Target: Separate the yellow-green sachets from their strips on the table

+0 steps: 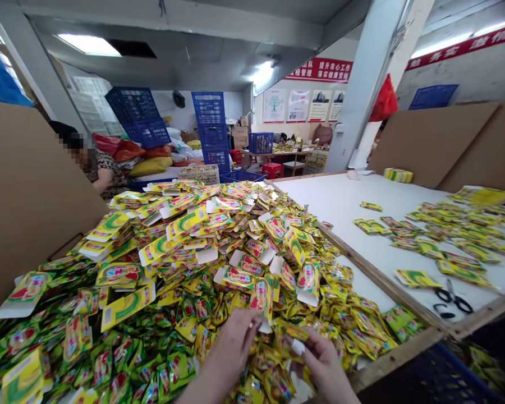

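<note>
Cartons (187, 223), flaps open, lie over packets (126, 353); my right fingers (302, 339) clamp a yellow pack (293, 330); my left fingers (255, 322), nearby, I cannot tell.

The cartons (128, 307) are showing yellow with green curves and multicoloured lettering; sachets are glowing green (122, 350) and yellow (278, 381). The tabletop (328, 193) is gleaming white, the scissors (452, 297) are showing black, the banner (320, 68) is pairing red with white characters, and a distant sleeve (109, 163) is seemingly bearing a dark-and-tan mottled print.
</note>
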A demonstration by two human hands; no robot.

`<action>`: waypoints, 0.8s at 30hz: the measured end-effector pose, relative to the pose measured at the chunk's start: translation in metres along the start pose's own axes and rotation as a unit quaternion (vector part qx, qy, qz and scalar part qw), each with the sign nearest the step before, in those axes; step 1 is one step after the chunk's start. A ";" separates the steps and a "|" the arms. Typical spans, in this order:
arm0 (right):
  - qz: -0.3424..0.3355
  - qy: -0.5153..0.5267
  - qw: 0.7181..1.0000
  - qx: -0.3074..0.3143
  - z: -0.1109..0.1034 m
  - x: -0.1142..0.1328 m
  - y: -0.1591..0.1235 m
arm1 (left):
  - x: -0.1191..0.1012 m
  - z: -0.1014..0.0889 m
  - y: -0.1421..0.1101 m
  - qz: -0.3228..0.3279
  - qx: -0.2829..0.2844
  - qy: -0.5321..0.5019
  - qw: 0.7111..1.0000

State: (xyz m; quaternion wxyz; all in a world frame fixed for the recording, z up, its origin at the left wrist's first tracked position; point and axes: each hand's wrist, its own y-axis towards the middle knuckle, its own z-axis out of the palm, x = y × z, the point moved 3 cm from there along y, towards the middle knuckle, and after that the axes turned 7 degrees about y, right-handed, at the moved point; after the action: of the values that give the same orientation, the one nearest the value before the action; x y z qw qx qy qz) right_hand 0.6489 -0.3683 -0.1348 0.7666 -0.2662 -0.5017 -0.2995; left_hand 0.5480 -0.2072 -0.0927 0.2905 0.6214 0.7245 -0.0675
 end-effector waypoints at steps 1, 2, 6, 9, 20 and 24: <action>-0.012 -0.005 0.999 -0.030 -0.011 0.002 0.000 | 0.003 -0.003 0.012 0.048 -0.001 0.078 0.996; -0.020 -0.009 0.998 -0.054 -0.019 0.003 0.001 | 0.007 -0.004 0.024 0.104 0.002 0.151 0.983; -0.034 -0.016 0.995 -0.088 -0.032 0.008 -0.001 | 0.014 0.002 0.064 0.319 0.059 0.284 0.903; -0.026 0.001 0.996 -0.089 -0.029 0.009 -0.006 | 0.012 -0.005 0.077 0.357 0.068 0.259 0.895; 0.032 0.100 0.994 0.009 0.017 -0.002 -0.002 | 0.039 -0.025 -0.005 -0.298 -0.152 -0.472 0.816; 0.033 0.074 0.996 0.044 0.035 0.004 0.008 | 0.029 -0.011 -0.048 -0.381 -0.087 -0.650 0.652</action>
State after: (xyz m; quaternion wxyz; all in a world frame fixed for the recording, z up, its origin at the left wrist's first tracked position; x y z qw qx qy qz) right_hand 0.6342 -0.3388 -0.1196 0.8220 -0.2255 -0.4477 -0.2703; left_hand 0.4977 -0.1876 -0.1110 0.6886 0.0604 0.5263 -0.4951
